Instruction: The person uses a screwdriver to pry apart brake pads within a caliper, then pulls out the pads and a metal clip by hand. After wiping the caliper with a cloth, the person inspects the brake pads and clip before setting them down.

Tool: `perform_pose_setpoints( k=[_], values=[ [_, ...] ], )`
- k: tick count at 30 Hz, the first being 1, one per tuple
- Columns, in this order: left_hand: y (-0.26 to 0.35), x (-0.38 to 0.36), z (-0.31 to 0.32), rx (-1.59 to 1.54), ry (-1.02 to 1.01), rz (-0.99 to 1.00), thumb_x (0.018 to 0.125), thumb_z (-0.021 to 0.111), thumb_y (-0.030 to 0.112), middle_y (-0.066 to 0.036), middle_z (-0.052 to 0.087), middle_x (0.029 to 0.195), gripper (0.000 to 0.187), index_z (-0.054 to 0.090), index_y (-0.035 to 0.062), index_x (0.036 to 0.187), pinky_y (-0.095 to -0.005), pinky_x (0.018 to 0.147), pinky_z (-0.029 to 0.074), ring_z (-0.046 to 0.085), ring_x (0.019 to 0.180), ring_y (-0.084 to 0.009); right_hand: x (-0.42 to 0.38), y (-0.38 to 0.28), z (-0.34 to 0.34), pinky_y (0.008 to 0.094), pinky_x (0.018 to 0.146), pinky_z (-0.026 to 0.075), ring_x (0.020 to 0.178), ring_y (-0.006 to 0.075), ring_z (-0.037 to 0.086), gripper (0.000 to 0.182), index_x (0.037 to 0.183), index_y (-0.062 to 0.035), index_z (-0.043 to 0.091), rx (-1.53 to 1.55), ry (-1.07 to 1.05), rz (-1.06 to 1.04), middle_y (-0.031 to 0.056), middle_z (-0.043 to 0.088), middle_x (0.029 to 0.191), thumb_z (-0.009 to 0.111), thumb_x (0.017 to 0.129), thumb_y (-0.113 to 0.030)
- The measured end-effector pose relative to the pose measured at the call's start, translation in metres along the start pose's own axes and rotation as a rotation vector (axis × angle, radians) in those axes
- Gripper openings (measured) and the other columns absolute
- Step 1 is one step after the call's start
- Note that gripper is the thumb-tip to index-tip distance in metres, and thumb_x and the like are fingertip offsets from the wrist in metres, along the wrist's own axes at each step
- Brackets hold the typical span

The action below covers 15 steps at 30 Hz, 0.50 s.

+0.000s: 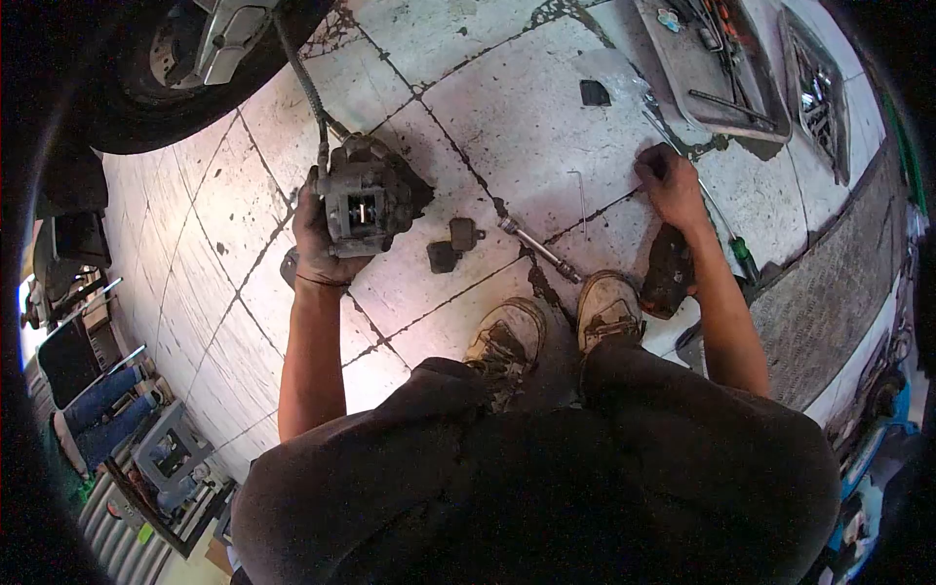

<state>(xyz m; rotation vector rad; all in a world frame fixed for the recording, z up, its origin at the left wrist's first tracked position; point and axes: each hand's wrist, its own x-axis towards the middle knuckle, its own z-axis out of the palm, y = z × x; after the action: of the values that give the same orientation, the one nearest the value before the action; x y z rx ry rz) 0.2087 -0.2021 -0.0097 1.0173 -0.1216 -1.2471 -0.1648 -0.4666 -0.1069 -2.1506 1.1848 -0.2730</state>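
My left hand (314, 234) grips a dirty brake caliper (366, 200) from its left side and below, its open window facing up. A brake hose (304, 83) runs from the caliper up toward the wheel. Two dark brake pads, one (467, 234) overlapping the other (442, 257), lie on the floor to its right. My right hand (670, 185) is curled closed just left of a long screwdriver (743, 258) with a green handle; whatever its fingers hold is hidden. A thin hex key (582, 203) and a chrome socket extension (541, 250) lie between my hands.
A tyre (117, 117) stands at the upper left. A metal tray (682, 97) of tools and a narrower tray (829, 117) are at the upper right. A dark, grimy object (668, 273) lies beside my right shoe (609, 307). A textured mat (829, 302) spans the right side.
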Motion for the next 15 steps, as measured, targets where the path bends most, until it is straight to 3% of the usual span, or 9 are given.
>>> perform_pose_setpoints(
  k=[2, 3, 5, 6, 7, 8, 12, 14, 15],
  values=[
    [0.007, -0.004, 0.010, -0.108, -0.094, -0.103, 0.088, 0.052, 0.061, -0.015, 0.061, 0.120, 0.070, 0.048, 0.0090, 0.136, -0.0515, 0.083, 0.056, 0.064, 0.102, -0.0324, 0.000, 0.001, 0.000, 0.0469, 0.076, 0.051, 0.087, 0.0432, 0.064, 0.021, 0.095, 0.0002, 0.064, 0.007, 0.006, -0.012, 0.0239, 0.067, 0.091, 0.064, 0.084, -0.017],
    [0.014, -0.008, 0.017, 0.201, 0.018, -0.028, 0.091, 0.046, 0.058, -0.015, 0.059, 0.124, 0.067, 0.048, 0.0088, 0.135, -0.0560, 0.081, 0.055, 0.063, 0.104, -0.0340, -0.001, 0.001, 0.000, 0.0472, 0.076, 0.051, 0.088, 0.0434, 0.064, 0.021, 0.095, 0.0003, 0.063, 0.018, 0.019, -0.029, 0.0243, 0.067, 0.092, 0.064, 0.084, -0.018],
    [0.011, -0.006, 0.010, -0.288, -0.321, -0.016, 0.093, 0.044, 0.055, -0.013, 0.056, 0.128, 0.063, 0.048, 0.0095, 0.136, -0.0563, 0.085, 0.053, 0.058, 0.113, -0.0335, -0.003, -0.009, -0.004, 0.0481, 0.076, 0.050, 0.089, 0.0438, 0.063, 0.023, 0.095, 0.0004, 0.063, -0.039, -0.002, 0.006, 0.0251, 0.066, 0.093, 0.064, 0.085, -0.019],
    [0.012, -0.009, 0.008, -0.289, 0.013, 0.047, 0.095, 0.041, 0.052, -0.011, 0.053, 0.135, 0.059, 0.047, 0.0119, 0.138, -0.0565, 0.087, 0.052, 0.053, 0.121, -0.0329, -0.003, -0.006, -0.002, 0.0481, 0.077, 0.050, 0.089, 0.0439, 0.063, 0.023, 0.095, 0.0004, 0.064, -0.054, 0.018, -0.002, 0.0252, 0.066, 0.094, 0.064, 0.085, -0.020],
    [0.013, -0.006, 0.002, -0.250, 0.066, 0.091, 0.094, 0.043, 0.053, -0.011, 0.053, 0.134, 0.060, 0.047, 0.0125, 0.138, -0.0545, 0.085, 0.051, 0.053, 0.118, -0.0322, -0.002, -0.004, -0.001, 0.0481, 0.077, 0.051, 0.089, 0.0440, 0.063, 0.023, 0.095, 0.0004, 0.064, -0.069, 0.036, -0.011, 0.0252, 0.066, 0.094, 0.064, 0.085, -0.020],
    [0.012, -0.004, -0.003, -0.204, 0.054, 0.131, 0.093, 0.045, 0.054, -0.010, 0.053, 0.133, 0.061, 0.047, 0.0131, 0.138, -0.0524, 0.083, 0.051, 0.053, 0.115, -0.0315, -0.002, -0.002, -0.001, 0.0416, 0.071, 0.050, 0.079, 0.0363, 0.067, 0.024, 0.096, 0.0021, 0.062, -0.103, 0.051, -0.072, 0.0215, 0.068, 0.086, 0.066, 0.086, -0.019],
    [0.008, 0.000, -0.014, -0.142, -0.031, 0.137, 0.088, 0.053, 0.057, -0.010, 0.055, 0.129, 0.065, 0.049, 0.0155, 0.137, -0.0441, 0.074, 0.049, 0.054, 0.103, -0.0288, -0.002, -0.006, -0.002, 0.0411, 0.071, 0.050, 0.078, 0.0346, 0.067, 0.025, 0.097, 0.0019, 0.062, -0.053, 0.039, -0.101, 0.0210, 0.068, 0.084, 0.066, 0.086, -0.020],
    [0.002, -0.001, -0.017, -0.199, -0.150, 0.055, 0.085, 0.057, 0.058, -0.009, 0.055, 0.127, 0.067, 0.049, 0.0167, 0.137, -0.0400, 0.069, 0.048, 0.055, 0.097, -0.0275, -0.003, -0.007, -0.002, 0.0480, 0.077, 0.051, 0.087, 0.0440, 0.064, 0.021, 0.097, -0.0008, 0.065, -0.044, 0.009, -0.034, 0.0239, 0.067, 0.092, 0.065, 0.084, -0.018],
    [-0.002, -0.002, -0.019, -0.259, -0.278, -0.029, 0.084, 0.059, 0.059, -0.009, 0.056, 0.126, 0.068, 0.050, 0.0173, 0.137, -0.0380, 0.067, 0.047, 0.055, 0.093, -0.0268, -0.004, -0.003, 0.000, 0.0480, 0.077, 0.051, 0.087, 0.0440, 0.064, 0.021, 0.097, -0.0008, 0.065, -0.047, 0.001, -0.029, 0.0239, 0.067, 0.092, 0.065, 0.084, -0.018]
  ],
)
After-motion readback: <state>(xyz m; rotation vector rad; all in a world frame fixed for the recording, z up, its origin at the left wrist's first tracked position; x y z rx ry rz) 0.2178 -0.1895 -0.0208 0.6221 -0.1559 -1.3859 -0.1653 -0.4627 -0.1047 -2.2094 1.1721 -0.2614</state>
